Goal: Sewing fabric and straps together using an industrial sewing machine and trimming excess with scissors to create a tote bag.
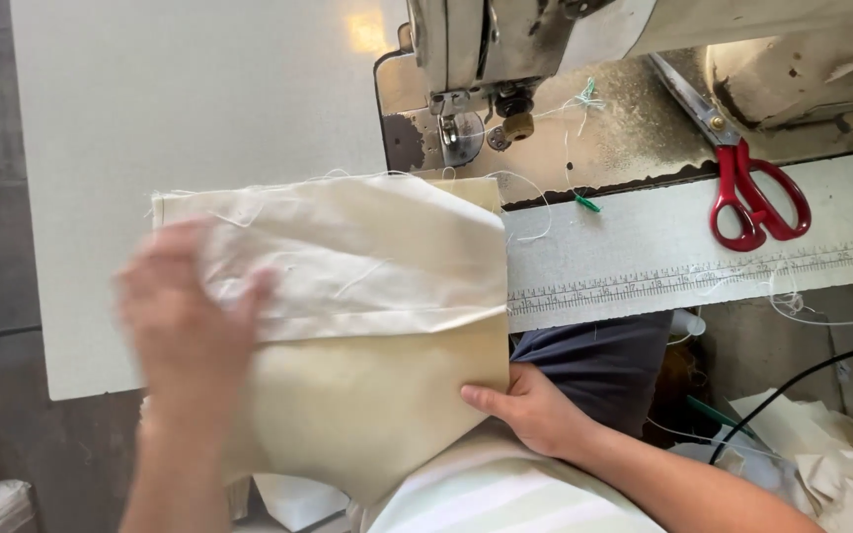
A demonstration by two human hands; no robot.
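A folded cream cotton cloth piece (367, 296), frayed and creased, lies long axis left-right. Blurred left hand (185, 326) presses it, fingers spread; right hand (530, 410) pinches its lower edge.

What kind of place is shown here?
Probably a sewing workshop: an industrial sewing machine, red-handled scissors, and both hands on a folded cream cloth.

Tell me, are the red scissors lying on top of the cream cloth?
No, the red scissors lie on the sewing machine table, well apart from the cream cloth.
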